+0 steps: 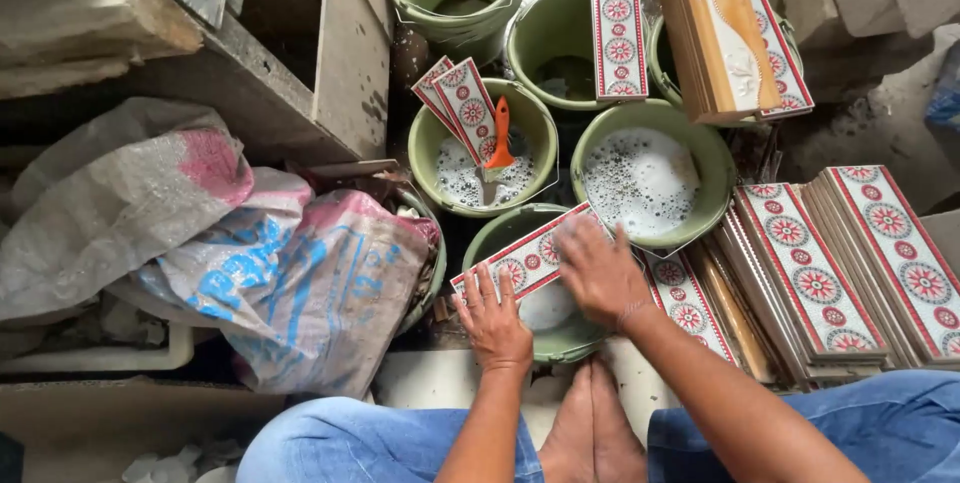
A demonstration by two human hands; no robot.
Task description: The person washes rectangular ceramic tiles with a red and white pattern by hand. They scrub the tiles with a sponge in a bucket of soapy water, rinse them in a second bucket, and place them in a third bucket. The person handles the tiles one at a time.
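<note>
A long narrow tile (525,255) with red and white flower rounds lies across the rim of a green bucket (492,233) right in front of me. My left hand (493,315) grips the tile's near left end. Over its right half my right hand (597,270) lies flat, fingers spread on the patterned face. The bucket under the tile holds pale water, mostly hidden by my hands.
Several more green buckets stand behind, two with foamy water (640,178); one holds two tiles (460,103) and an orange-handled scraper (498,138). Stacks of matching tiles (850,263) stand on edge at right. Crumpled sacks (250,263) lie at left. My bare feet (590,423) rest below.
</note>
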